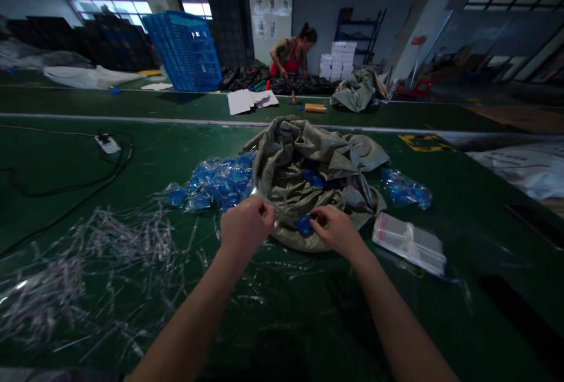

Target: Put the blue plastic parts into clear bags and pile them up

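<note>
My right hand [337, 230] pinches a small shiny blue item [304, 224] at the near lip of a grey-green woven sack [291, 147]. The sack lies open, and more blue pieces [312, 178] show inside it. Closed in a fist, my left hand [247, 222] is just left of the sack's mouth; a bit of clear film seems to show at its fingers, but I cannot make out what it grips. Beside it is a heap of blue items in clear bags [220, 182]. A stack of clear plastic bags [409, 242], tied with a strip, lies right of my right hand.
Torn clear strips [123, 241] are strewn over the green table's left side. A power strip [107, 143] with black cables lies farther back. More bagged blue pieces [405, 189] are at right. Across the table, a person [291, 59] bends over dark material near blue crates [183, 53].
</note>
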A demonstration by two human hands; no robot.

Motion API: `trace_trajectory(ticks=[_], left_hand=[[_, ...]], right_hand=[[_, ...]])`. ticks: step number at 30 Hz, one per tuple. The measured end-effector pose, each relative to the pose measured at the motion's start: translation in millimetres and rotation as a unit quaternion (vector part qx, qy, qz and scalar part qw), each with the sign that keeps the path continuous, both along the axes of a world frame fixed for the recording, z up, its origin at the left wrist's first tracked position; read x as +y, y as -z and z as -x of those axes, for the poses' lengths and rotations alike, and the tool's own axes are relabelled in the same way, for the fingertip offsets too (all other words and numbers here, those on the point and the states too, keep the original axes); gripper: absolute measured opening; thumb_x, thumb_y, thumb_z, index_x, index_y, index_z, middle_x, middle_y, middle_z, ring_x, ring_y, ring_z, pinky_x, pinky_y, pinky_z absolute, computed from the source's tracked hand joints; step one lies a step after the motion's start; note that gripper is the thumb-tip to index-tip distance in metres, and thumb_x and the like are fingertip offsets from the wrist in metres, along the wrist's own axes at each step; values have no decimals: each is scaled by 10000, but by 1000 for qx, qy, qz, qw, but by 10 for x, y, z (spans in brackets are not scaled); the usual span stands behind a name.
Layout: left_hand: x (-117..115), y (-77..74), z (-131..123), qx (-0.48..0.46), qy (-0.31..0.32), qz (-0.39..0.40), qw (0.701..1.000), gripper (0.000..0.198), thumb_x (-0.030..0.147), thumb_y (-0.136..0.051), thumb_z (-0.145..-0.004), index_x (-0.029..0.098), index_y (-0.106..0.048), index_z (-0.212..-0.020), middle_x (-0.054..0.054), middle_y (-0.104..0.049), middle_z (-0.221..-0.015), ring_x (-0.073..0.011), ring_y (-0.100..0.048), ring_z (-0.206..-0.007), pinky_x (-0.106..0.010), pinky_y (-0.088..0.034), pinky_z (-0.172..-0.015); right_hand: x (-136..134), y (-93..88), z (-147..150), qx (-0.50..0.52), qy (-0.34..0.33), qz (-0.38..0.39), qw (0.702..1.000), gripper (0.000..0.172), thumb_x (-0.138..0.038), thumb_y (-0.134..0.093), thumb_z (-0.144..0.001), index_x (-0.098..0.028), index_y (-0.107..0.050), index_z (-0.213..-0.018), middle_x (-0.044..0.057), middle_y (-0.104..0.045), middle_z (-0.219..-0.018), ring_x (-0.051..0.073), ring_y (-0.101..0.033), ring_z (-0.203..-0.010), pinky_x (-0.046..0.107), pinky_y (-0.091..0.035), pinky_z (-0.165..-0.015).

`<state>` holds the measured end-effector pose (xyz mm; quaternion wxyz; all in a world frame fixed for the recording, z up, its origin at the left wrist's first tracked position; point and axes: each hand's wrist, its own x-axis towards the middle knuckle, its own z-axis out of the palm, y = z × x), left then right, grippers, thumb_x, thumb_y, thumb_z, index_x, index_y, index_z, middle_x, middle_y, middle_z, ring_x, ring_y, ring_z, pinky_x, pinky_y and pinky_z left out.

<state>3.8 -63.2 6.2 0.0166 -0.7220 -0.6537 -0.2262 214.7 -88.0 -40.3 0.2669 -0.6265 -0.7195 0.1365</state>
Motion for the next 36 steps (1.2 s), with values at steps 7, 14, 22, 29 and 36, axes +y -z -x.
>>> trace_trajectory(ticks=[7,14,22,29,36], left_hand=[[121,195,-32,62,28,90,994,360,377,-417,-853,184,-707,-760,-106,-713,-809,-240,-664,-722,-276,-417,-607],[148,450,-152,91,66,152,982,417,384,-363,-873,171,-720,-842,-135,-713,-872,-280,-678,-788,-338,-481,-680],[157,560,-282,91,161,189,964,408,372,-334,-906,180,-694,-908,-138,-710,-943,-271,-676,-859,-348,-482,-735],[132,584,-303,77,177,173,966,406,356,-306,-927,191,-671,-860,-112,-714,-904,-248,-679,-833,-327,-476,-716],[16,574,-309,111,190,166,961,378,362,-335,-919,165,-657,-919,-141,-698,-934,-281,-679,-829,-373,-485,-714]], right_hand=[[307,359,-9,-262,-28,109,959,421,-160,-583,-802,-254,-586,-1212,125,-533,-1242,221,-662,-887,301,-458,-727],[98,328,-58,71,19,2,997,290,-370,-641,-789,-168,-575,-986,75,-650,-965,213,-635,-870,310,-481,-748],[-67,528,321,341,81,23,936,313,-450,-656,-726,-202,-496,-832,12,-634,-795,187,-610,-750,314,-481,-701],[-95,611,306,209,79,2,975,261,-341,-648,-737,-201,-513,-910,41,-660,-844,217,-644,-796,314,-467,-696],[-108,607,423,190,93,-49,976,203,-339,-629,-795,-196,-601,-936,60,-704,-895,220,-666,-858,315,-477,-766]])
